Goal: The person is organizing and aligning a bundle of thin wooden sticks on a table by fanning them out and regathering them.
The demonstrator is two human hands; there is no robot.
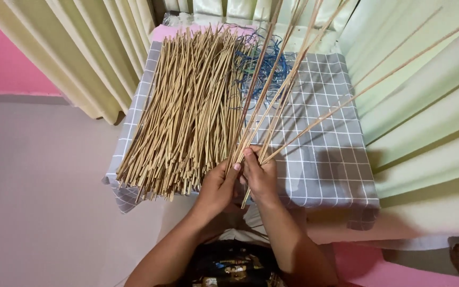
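Nearest the camera, the left hand and right hand meet over the near edge of the grey-and-white checked cloth, both closed on the lower ends of a small fan of long, thin tan bamboo sticks. Fingers are pinched together around the stick ends, thumbs on top; no gap visible. The held sticks splay upward and away, tips well apart, some running out of view. Risk, judged: with the pinch so near one end, long free lengths could twist or slide out, or sweep into the large flat pile of matching tan sticks lying just left. Beyond, tangled blue cord could snag tips.
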